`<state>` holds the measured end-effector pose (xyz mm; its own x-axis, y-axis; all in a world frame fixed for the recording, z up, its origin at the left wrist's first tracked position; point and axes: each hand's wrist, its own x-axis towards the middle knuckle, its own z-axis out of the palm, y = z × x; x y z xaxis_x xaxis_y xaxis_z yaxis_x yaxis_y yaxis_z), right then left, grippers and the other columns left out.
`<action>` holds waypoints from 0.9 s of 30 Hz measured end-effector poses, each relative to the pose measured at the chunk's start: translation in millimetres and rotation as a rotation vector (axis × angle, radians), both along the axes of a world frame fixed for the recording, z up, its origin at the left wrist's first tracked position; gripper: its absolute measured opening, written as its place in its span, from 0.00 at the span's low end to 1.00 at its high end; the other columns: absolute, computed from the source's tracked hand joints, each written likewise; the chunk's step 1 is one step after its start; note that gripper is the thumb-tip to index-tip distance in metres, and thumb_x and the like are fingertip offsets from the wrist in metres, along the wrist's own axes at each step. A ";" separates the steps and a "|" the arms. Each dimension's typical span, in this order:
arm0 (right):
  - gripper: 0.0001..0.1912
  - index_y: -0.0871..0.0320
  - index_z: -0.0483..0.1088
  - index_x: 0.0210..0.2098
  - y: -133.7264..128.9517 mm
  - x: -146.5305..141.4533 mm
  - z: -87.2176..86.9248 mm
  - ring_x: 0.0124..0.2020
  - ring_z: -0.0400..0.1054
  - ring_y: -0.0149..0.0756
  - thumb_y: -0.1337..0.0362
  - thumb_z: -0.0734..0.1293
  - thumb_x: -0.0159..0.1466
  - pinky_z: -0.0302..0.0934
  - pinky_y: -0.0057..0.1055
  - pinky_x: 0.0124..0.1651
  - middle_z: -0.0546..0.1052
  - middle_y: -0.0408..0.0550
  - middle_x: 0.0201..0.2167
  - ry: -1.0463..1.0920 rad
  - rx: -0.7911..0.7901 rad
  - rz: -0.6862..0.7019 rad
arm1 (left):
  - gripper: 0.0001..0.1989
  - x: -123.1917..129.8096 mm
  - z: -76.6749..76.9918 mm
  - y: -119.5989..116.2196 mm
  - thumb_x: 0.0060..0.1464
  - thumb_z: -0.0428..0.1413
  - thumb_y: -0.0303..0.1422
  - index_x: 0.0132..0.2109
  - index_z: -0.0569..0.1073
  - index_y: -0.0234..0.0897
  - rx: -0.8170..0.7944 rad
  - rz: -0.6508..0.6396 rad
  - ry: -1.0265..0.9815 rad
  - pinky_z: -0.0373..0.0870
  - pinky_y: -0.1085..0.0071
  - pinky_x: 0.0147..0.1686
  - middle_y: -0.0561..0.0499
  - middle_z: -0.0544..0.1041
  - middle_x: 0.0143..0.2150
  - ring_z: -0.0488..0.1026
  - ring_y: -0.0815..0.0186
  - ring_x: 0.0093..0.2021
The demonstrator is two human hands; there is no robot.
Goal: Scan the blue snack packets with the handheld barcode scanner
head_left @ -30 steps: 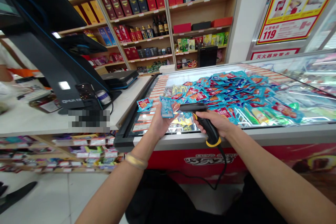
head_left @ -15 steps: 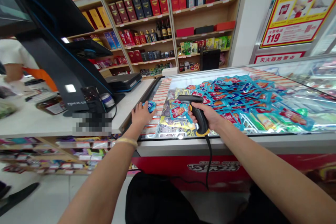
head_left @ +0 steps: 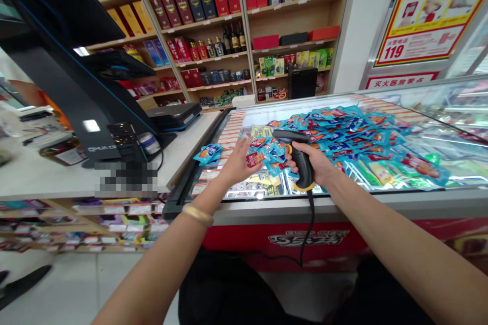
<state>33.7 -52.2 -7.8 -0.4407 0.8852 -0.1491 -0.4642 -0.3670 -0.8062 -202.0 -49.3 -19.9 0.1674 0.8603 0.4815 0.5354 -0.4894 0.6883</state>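
Observation:
My right hand (head_left: pixel 314 162) is wrapped round the handle of a black and yellow barcode scanner (head_left: pixel 301 162), held above the glass top of a freezer (head_left: pixel 263 114). My left hand (head_left: pixel 239 162) is open, fingers stretched out, beside a small group of blue and red snack packets (head_left: pixel 263 150). Whether its fingertips touch them I cannot tell. Behind and to the right of the scanner lies a large heap of similar packets (head_left: pixel 343 132). A few packets (head_left: pixel 208 153) lie apart at the freezer's left edge.
A white counter (head_left: pixel 183 152) adjoins on the left, carrying a dark register stand (head_left: pixel 102 106), a phone (head_left: pixel 124 139) and a jar (head_left: pixel 64 150). The scanner's cable (head_left: pixel 311 223) hangs down the freezer front. Shelves of boxes and bottles (head_left: pixel 213 48) stand behind. Another person's arm (head_left: pixel 25 91) shows at far left.
My left hand has let go of packets at the freezer's left edge and moved right, opening near the small group. The scanner has shifted slightly right in my right hand.

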 end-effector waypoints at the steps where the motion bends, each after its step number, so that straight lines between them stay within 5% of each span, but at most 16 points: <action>1: 0.09 0.60 0.69 0.29 -1.1 0.9 -0.9 0.18 0.61 0.26 0.61 0.65 0.63 0.59 0.21 0.18 0.68 0.43 0.22 0.004 0.002 -0.020 | 0.38 6.9 -4.2 0.2 0.36 0.69 0.33 0.57 0.70 0.41 -0.022 -0.033 -0.025 0.47 0.54 0.67 0.39 0.63 0.63 0.55 0.47 0.67; 9: 0.09 0.60 0.69 0.28 -4.9 -2.0 -8.9 0.19 0.62 0.26 0.61 0.66 0.62 0.61 0.22 0.19 0.70 0.43 0.22 0.020 0.051 -0.052 | 0.24 14.3 -18.2 -2.8 0.43 0.63 0.28 0.51 0.75 0.42 -0.027 0.031 -0.099 0.58 0.60 0.60 0.44 0.71 0.51 0.67 0.54 0.54; 13: 0.10 0.60 0.69 0.29 -6.9 -2.1 -8.2 0.18 0.62 0.26 0.61 0.65 0.62 0.60 0.22 0.19 0.69 0.43 0.21 -0.002 0.044 -0.036 | 0.04 8.4 -14.4 -2.2 0.53 0.58 0.28 0.32 0.77 0.39 -0.048 0.118 -0.328 0.63 0.70 0.44 0.52 0.71 0.29 0.68 0.63 0.35; 17: 0.09 0.60 0.69 0.29 -10.3 -4.1 -7.4 0.18 0.61 0.26 0.60 0.66 0.62 0.60 0.22 0.19 0.70 0.43 0.21 -0.036 0.038 0.028 | 0.21 2.6 -13.2 0.6 0.58 0.54 0.28 0.17 0.62 0.38 -0.134 0.238 -0.560 0.55 0.72 0.28 0.56 0.57 0.18 0.56 0.68 0.24; 27: 0.10 0.60 0.69 0.29 -11.7 -5.8 -6.8 0.19 0.62 0.26 0.60 0.67 0.61 0.61 0.22 0.18 0.70 0.44 0.22 -0.070 0.071 0.058 | 0.22 3.8 -14.8 1.8 0.58 0.54 0.27 0.17 0.60 0.37 -0.159 0.206 -0.516 0.50 0.72 0.26 0.57 0.56 0.18 0.52 0.70 0.23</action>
